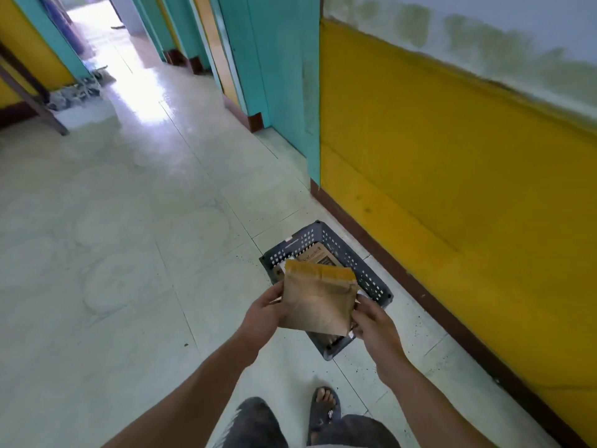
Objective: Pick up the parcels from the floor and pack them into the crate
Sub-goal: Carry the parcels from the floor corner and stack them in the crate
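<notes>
A flat brown paper parcel with a yellow taped top edge hangs in the air just above the dark grey perforated crate. My left hand grips its left edge and my right hand grips its right edge. The crate stands on the pale tiled floor close to the yellow wall. Inside it lies another brown parcel with printed text, partly hidden by the one I hold.
The yellow wall with a dark skirting runs along the right. Teal door frames line the corridor ahead. A wooden table leg and some rubble sit at far left. My sandalled foot is below the crate.
</notes>
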The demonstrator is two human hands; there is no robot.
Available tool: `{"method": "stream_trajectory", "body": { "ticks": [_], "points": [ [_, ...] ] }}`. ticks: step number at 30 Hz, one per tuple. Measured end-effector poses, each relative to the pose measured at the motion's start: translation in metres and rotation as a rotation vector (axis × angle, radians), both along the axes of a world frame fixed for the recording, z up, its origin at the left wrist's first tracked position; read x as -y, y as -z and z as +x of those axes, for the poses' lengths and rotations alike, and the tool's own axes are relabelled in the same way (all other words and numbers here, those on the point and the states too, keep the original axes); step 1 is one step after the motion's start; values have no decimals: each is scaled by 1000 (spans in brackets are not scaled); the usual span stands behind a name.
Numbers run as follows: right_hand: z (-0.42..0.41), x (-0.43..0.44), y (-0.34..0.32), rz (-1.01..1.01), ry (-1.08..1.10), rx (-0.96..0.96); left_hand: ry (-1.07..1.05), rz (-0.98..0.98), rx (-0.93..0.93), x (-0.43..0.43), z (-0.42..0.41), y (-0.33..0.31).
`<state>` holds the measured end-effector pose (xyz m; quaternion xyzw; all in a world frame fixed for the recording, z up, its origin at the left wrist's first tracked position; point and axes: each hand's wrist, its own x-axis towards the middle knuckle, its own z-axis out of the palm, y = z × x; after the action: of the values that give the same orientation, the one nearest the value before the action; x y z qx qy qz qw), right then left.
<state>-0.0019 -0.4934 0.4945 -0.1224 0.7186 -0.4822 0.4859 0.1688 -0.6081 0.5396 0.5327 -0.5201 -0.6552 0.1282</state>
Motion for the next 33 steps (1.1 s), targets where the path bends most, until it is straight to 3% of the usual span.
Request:
{"method": "stream_trajectory", "body": {
  "ticks": [12,20,26,33],
  "points": [
    [-32,146,56,168,371,-27,372,150,98,202,-83,72],
    [12,244,89,254,652,123,734,219,144,326,-100,144],
    [19,270,135,326,706,125,813,306,240,355,-112,210],
    [7,253,232,283,776,366,838,337,324,340,-129,311]
  ]
}}
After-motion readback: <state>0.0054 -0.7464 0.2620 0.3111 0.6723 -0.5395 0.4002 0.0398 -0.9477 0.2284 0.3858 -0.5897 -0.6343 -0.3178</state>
